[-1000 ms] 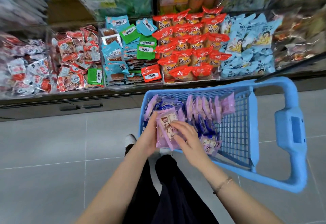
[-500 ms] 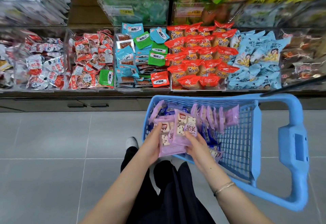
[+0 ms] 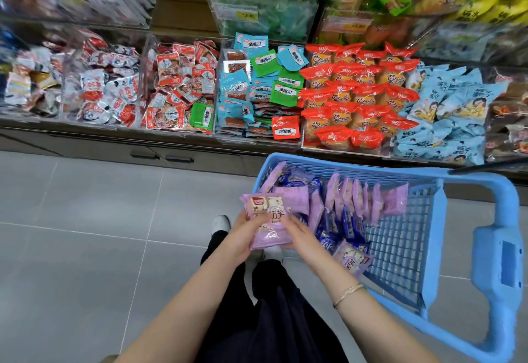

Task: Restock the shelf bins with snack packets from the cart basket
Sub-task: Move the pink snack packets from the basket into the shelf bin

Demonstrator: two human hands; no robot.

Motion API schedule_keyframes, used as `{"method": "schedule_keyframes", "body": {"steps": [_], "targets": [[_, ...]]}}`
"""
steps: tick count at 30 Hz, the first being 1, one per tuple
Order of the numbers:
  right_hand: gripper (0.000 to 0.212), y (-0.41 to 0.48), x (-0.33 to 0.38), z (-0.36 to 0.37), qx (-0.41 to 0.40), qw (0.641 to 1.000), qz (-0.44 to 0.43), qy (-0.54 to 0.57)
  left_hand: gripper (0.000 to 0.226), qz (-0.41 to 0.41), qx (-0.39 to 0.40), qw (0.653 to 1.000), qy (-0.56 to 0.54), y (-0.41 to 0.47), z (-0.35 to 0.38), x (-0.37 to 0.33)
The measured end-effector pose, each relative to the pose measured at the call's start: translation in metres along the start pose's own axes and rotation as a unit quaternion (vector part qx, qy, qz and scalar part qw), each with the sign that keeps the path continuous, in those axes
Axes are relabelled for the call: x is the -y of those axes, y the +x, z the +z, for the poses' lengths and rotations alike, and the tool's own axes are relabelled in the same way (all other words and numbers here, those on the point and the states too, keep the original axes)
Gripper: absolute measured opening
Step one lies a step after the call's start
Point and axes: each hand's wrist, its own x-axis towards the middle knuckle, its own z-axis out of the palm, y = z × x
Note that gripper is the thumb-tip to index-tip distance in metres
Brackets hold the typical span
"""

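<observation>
A stack of purple snack packets sits between my two hands, just over the near left corner of the blue cart basket. My left hand grips the stack's left edge, and my right hand holds its right side with fingers curled over the top packet. More purple packets and dark blue packets stand in the basket. Clear shelf bins full of packets run across the view beyond the basket.
The bins hold red-and-white packets, blue and green packets, orange-red packets and pale blue packets. Higher shelves carry green and yellow bags. The basket's thick blue handle is at the right. Grey tiled floor lies at left.
Both hands have lifted the purple packets up and left, from inside the basket to over its near left corner. The view has tilted up toward the shelves.
</observation>
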Motion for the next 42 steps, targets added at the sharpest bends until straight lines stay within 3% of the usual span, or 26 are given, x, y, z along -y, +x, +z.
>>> {"method": "schedule_keyframes", "body": {"steps": [6,12,17,20,22,33,38,42], "targets": [[0.009,0.042,-0.034,-0.011,-0.121,0.989,0.077,-0.045,0.019,-0.032,-0.107,0.993,-0.04,0.002,-0.053,0.0],[0.006,0.079,-0.054,-0.019,-0.145,0.972,0.172,-0.066,0.016,-0.047,-0.17,0.982,-0.067,0.003,-0.094,0.015],[0.032,0.107,-0.059,-0.006,-0.182,0.949,0.17,-0.191,0.026,-0.039,-0.181,0.978,-0.092,0.005,-0.108,0.024],[0.055,0.122,-0.059,0.001,-0.189,0.955,0.186,-0.133,0.03,-0.024,-0.183,0.977,-0.104,0.005,-0.112,0.026],[0.058,0.127,-0.058,0.005,-0.191,0.955,0.198,-0.111,0.03,-0.015,-0.184,0.976,-0.115,0.004,-0.115,0.027],[0.038,0.104,-0.039,-0.002,-0.174,0.974,0.143,0.012,0.019,-0.021,-0.195,0.969,-0.15,-0.003,-0.115,0.019],[0.016,0.069,-0.018,-0.011,-0.135,0.972,0.126,0.149,0.021,-0.022,-0.175,0.975,-0.134,0.0,-0.103,0.008],[0.018,0.044,-0.002,-0.01,-0.096,0.975,0.095,0.178,0.023,-0.015,-0.13,0.984,-0.125,0.004,-0.087,-0.001]]}}
